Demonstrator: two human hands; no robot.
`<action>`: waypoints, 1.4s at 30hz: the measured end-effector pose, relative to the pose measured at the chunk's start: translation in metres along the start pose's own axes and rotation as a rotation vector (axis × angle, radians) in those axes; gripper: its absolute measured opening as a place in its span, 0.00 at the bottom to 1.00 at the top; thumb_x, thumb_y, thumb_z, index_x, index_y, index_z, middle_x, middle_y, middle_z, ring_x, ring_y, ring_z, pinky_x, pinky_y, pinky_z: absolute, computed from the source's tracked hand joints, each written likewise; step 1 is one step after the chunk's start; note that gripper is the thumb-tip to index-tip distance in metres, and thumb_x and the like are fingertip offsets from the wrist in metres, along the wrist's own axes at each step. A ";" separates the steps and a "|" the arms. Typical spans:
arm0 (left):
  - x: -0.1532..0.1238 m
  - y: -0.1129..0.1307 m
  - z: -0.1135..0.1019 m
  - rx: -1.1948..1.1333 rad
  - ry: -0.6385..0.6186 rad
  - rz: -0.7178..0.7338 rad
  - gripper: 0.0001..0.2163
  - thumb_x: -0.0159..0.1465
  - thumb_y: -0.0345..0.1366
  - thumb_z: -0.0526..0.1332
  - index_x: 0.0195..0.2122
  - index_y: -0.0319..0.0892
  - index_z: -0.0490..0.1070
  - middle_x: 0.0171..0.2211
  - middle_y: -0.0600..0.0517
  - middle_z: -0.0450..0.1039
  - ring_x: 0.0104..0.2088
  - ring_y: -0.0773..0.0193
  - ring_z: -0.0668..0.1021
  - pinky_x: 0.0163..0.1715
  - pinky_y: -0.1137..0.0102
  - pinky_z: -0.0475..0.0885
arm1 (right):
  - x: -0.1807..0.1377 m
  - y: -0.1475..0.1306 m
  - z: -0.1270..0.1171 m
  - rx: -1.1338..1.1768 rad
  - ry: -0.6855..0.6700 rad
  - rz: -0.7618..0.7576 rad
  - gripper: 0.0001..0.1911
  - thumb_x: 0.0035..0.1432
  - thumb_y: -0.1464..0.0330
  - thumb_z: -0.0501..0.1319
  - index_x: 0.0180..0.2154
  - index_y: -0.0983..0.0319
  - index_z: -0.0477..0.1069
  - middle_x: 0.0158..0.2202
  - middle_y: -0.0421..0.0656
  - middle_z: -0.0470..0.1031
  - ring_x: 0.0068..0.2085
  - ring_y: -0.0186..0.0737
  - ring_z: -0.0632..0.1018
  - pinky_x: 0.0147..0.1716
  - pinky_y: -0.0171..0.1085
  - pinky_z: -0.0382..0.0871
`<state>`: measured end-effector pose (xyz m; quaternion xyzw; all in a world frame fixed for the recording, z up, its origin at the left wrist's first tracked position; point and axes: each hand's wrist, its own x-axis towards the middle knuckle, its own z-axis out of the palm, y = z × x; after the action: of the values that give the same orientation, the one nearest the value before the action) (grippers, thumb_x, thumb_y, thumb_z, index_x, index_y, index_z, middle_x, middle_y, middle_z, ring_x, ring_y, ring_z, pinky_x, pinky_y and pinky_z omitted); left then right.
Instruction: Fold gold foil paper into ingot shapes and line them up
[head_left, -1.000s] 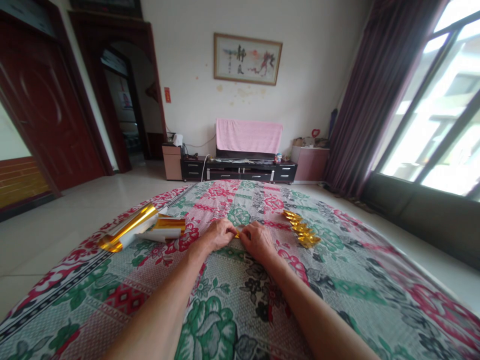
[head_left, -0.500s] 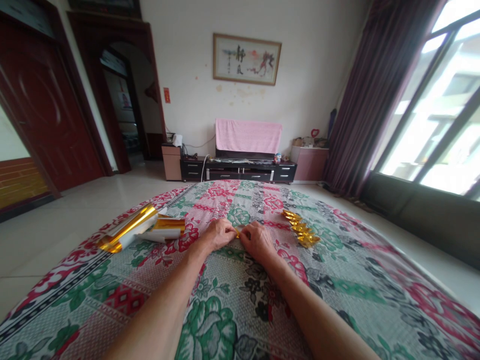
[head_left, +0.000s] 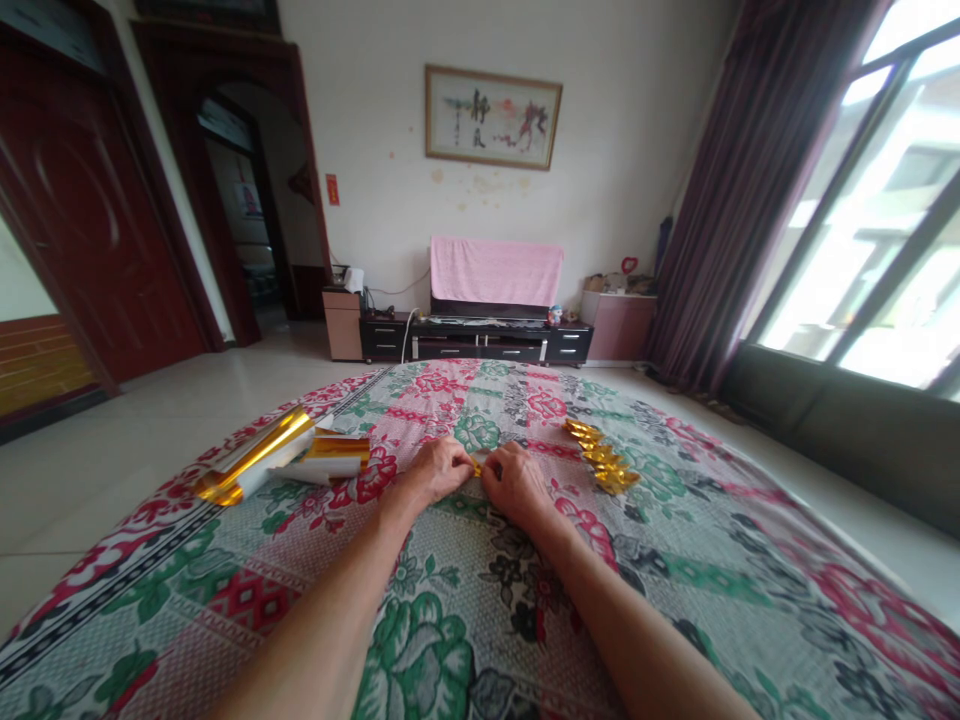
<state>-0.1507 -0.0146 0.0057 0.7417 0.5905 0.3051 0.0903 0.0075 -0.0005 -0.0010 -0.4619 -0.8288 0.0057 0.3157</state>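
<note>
Between my two hands is a small piece of gold foil paper point(head_left: 476, 466), mostly hidden by the fingers. My left hand point(head_left: 441, 468) pinches its left end, thumb and fingers closed. On the other end, my right hand point(head_left: 516, 478) is also closed in a pinch, knuckles up. To the right lies a row of folded gold paper ingots point(head_left: 602, 458), packed against one another. Over on the left rest loose curled sheets of gold foil paper point(head_left: 259, 458), gold on one face and white on the other.
A flowered cloth in red, green and grey covers the round-edged table point(head_left: 420, 650). Beyond it stand a low black cabinet point(head_left: 480, 345) and a pink cloth point(head_left: 496, 270) draped over something. A purple curtain point(head_left: 739, 200) hangs beside the window on the right.
Both hands stay in nearly the same place, still pinching the small gold paper. The ingots and loose sheets have not moved.
</note>
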 end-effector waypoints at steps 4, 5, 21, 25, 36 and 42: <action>0.000 -0.001 0.000 0.002 -0.006 0.000 0.08 0.53 0.35 0.58 0.27 0.42 0.77 0.30 0.51 0.74 0.30 0.67 0.74 0.32 0.74 0.67 | 0.000 -0.001 0.000 0.011 0.009 0.014 0.08 0.50 0.73 0.55 0.23 0.64 0.70 0.27 0.43 0.69 0.30 0.32 0.71 0.30 0.28 0.59; 0.000 -0.001 0.000 0.001 -0.008 0.002 0.08 0.53 0.35 0.58 0.27 0.42 0.77 0.29 0.51 0.74 0.30 0.66 0.74 0.32 0.74 0.67 | 0.000 -0.001 0.000 0.015 0.011 0.021 0.08 0.50 0.73 0.55 0.22 0.64 0.70 0.27 0.43 0.69 0.29 0.32 0.71 0.30 0.28 0.59; 0.001 -0.002 0.002 -0.007 -0.007 0.021 0.07 0.52 0.34 0.58 0.26 0.41 0.76 0.27 0.52 0.73 0.30 0.67 0.73 0.32 0.75 0.66 | 0.001 -0.001 0.001 0.026 0.014 0.037 0.10 0.50 0.72 0.56 0.19 0.65 0.68 0.25 0.43 0.70 0.28 0.32 0.70 0.30 0.28 0.60; 0.000 -0.002 0.000 -0.010 -0.016 0.014 0.07 0.53 0.34 0.58 0.26 0.42 0.76 0.28 0.52 0.73 0.30 0.67 0.74 0.31 0.75 0.66 | 0.002 0.002 0.004 0.085 0.019 0.039 0.09 0.48 0.72 0.57 0.19 0.65 0.68 0.26 0.43 0.70 0.29 0.32 0.71 0.29 0.28 0.61; 0.000 -0.001 0.001 -0.008 -0.009 0.001 0.06 0.52 0.33 0.59 0.27 0.42 0.76 0.29 0.53 0.73 0.30 0.68 0.74 0.32 0.75 0.67 | 0.002 -0.002 -0.002 0.099 0.000 0.070 0.07 0.45 0.75 0.56 0.19 0.64 0.68 0.26 0.42 0.70 0.28 0.32 0.70 0.28 0.28 0.60; 0.000 -0.002 0.001 -0.015 -0.006 0.011 0.07 0.52 0.34 0.59 0.26 0.42 0.76 0.29 0.52 0.73 0.30 0.67 0.74 0.31 0.75 0.67 | 0.002 0.000 0.000 0.076 -0.006 0.042 0.07 0.46 0.75 0.56 0.19 0.65 0.67 0.26 0.42 0.69 0.29 0.32 0.70 0.30 0.28 0.60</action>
<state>-0.1516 -0.0136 0.0041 0.7451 0.5840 0.3075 0.0959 0.0062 0.0011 -0.0001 -0.4667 -0.8192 0.0454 0.3302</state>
